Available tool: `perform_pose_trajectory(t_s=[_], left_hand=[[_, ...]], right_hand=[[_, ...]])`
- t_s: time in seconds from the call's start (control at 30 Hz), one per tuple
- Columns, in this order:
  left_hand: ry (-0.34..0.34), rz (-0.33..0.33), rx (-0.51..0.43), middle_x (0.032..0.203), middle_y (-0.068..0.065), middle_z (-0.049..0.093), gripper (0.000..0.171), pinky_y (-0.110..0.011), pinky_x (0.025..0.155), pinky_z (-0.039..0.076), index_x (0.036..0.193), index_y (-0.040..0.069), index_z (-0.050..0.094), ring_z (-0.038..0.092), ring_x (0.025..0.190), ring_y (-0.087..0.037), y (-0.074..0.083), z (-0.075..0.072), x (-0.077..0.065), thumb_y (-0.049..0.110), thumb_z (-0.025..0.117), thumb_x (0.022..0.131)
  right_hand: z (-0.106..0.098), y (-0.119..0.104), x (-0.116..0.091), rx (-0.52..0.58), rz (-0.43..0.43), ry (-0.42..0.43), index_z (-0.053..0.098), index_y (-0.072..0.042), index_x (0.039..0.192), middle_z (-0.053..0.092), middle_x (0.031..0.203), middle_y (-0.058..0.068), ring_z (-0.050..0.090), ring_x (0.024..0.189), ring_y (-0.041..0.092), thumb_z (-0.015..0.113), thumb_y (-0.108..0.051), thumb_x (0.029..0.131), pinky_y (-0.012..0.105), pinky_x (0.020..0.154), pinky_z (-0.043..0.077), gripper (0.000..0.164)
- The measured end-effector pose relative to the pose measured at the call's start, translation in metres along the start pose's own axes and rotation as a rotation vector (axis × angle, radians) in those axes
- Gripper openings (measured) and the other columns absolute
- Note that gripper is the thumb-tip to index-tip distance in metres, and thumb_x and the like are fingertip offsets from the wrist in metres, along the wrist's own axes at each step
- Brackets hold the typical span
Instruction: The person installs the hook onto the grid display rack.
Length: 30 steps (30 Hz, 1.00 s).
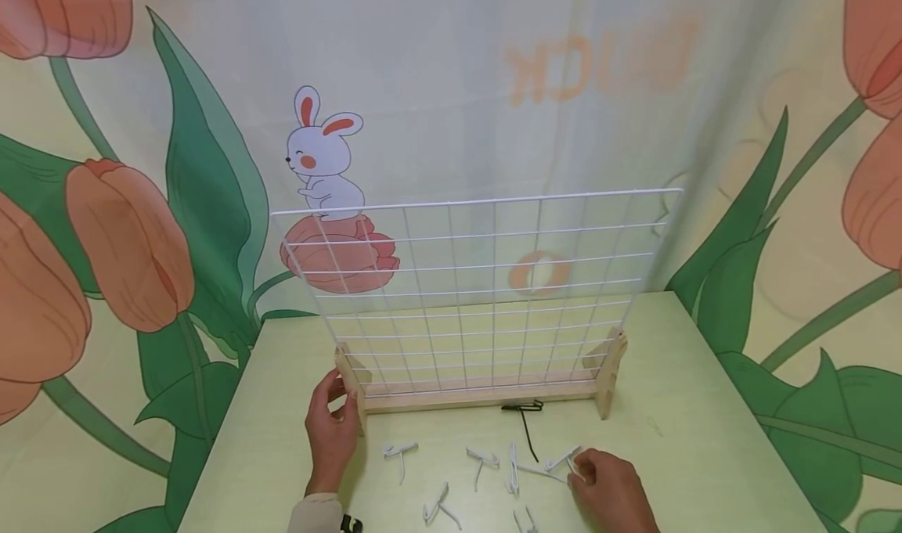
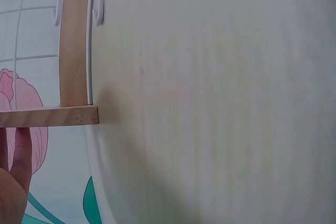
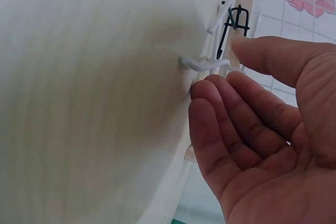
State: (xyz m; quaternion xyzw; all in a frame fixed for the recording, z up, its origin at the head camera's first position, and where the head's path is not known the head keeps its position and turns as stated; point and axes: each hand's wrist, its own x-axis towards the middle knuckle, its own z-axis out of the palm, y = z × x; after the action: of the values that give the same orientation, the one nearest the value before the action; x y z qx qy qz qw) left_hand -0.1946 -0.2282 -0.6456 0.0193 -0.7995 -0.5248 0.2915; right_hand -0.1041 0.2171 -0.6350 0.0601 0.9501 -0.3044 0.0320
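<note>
Nearest the person, the right hand (image 1: pixel 609 486) lies low on the pale green desk (image 1: pixel 705 455), fingers loosely curved and reaching into a scatter of white wire hooks (image 1: pixel 486 461). The right wrist view shows the palm open, with the fingertips (image 3: pixel 210 90) just touching one white hook (image 3: pixel 202 65); nothing is gripped yet, and the thumb stands apart above it. It looks like the start of a pick-up from the pile, which lies within easy reach, just left of this hand and between the two hands.

One black hook (image 1: pixel 524 419) lies slightly beyond the right hand, touching or just beside the rack's wooden base rail (image 1: pixel 479 396).

To the left, a little farther out, the left hand (image 1: pixel 331 427) holds the near wooden foot (image 1: pixel 350 384) of the rack, fingers and thumb curled about it. In the left wrist view only a fingertip (image 2: pixel 16 166) shows, under the wood. The grip likely steadies the upright panel so that it does not tip or slide.

Beyond both hands stands the white wire grid (image 1: pixel 479 282), upright in its two wooden feet and carrying no hooks that I can make out. Behind it hangs a backdrop (image 1: pixel 141 204) printed with tulips and a rabbit.
</note>
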Motion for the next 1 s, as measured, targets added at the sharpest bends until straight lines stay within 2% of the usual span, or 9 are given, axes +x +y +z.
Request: perform_pose_trajectory(t_s=[0.2,0.3,0.43,0.57,0.7,0.87,1.0], left_hand=[[0.016,0.011,-0.006,0.126,-0.011,0.069,0.051,-0.006,0.078,0.052,0.147,0.014,0.058,0.065,0.113,-0.016,0.0,0.002,0.0,0.0,0.071,0.099],[0.029,0.017,-0.01,0.125,-0.015,0.069,0.051,-0.006,0.077,0.052,0.146,0.011,0.059,0.066,0.112,-0.024,0.003,0.003,0.0,-0.002,0.071,0.098],[0.041,0.016,-0.021,0.123,-0.022,0.068,0.05,-0.008,0.076,0.054,0.144,0.004,0.059,0.067,0.112,-0.032,0.024,0.001,0.0,-0.008,0.069,0.097],[0.051,0.023,-0.018,0.122,-0.021,0.068,0.049,-0.007,0.077,0.053,0.143,0.003,0.059,0.066,0.11,-0.03,0.041,-0.001,-0.001,-0.01,0.068,0.096],[0.065,0.022,0.011,0.121,-0.018,0.068,0.049,-0.005,0.078,0.051,0.143,0.005,0.059,0.065,0.109,-0.025,0.039,0.001,-0.002,-0.009,0.069,0.096],[0.057,0.012,-0.02,0.122,-0.02,0.068,0.05,-0.007,0.077,0.053,0.143,0.004,0.059,0.065,0.11,-0.028,0.041,-0.001,-0.003,-0.01,0.068,0.096],[0.046,-0.004,-0.032,0.122,-0.022,0.068,0.05,-0.009,0.077,0.054,0.143,0.004,0.059,0.065,0.111,-0.029,0.042,-0.002,-0.003,-0.01,0.068,0.096]], right_hand=[[0.005,-0.001,0.001,-0.027,-0.009,0.005,0.071,-0.015,0.089,0.059,0.076,-0.007,0.05,0.07,0.011,0.087,-0.015,0.082,0.033,0.065,0.044,0.017],[0.007,-0.003,0.002,-0.038,0.011,-0.002,0.071,-0.014,0.088,0.059,0.076,-0.007,0.05,0.07,0.012,0.087,-0.014,0.082,0.033,0.065,0.044,0.017],[0.007,-0.005,0.003,-0.047,0.032,0.002,0.072,-0.013,0.088,0.061,0.077,-0.007,0.053,0.072,0.012,0.087,-0.01,0.082,0.034,0.067,0.049,0.016],[0.005,-0.006,0.003,-0.051,0.046,-0.014,0.07,-0.013,0.085,0.059,0.075,-0.006,0.052,0.072,0.013,0.085,-0.008,0.082,0.034,0.067,0.048,0.017],[0.004,-0.008,0.004,-0.048,0.069,-0.05,0.07,-0.013,0.085,0.06,0.075,-0.006,0.053,0.071,0.013,0.085,-0.009,0.083,0.035,0.066,0.047,0.015],[0.004,-0.009,0.006,-0.038,0.081,-0.081,0.075,-0.012,0.09,0.065,0.076,-0.006,0.057,0.071,0.012,0.083,-0.009,0.086,0.037,0.066,0.051,0.009],[0.004,-0.007,0.007,-0.05,0.079,-0.092,0.075,-0.011,0.09,0.064,0.074,-0.006,0.056,0.069,0.012,0.082,-0.009,0.087,0.036,0.065,0.05,0.008]])
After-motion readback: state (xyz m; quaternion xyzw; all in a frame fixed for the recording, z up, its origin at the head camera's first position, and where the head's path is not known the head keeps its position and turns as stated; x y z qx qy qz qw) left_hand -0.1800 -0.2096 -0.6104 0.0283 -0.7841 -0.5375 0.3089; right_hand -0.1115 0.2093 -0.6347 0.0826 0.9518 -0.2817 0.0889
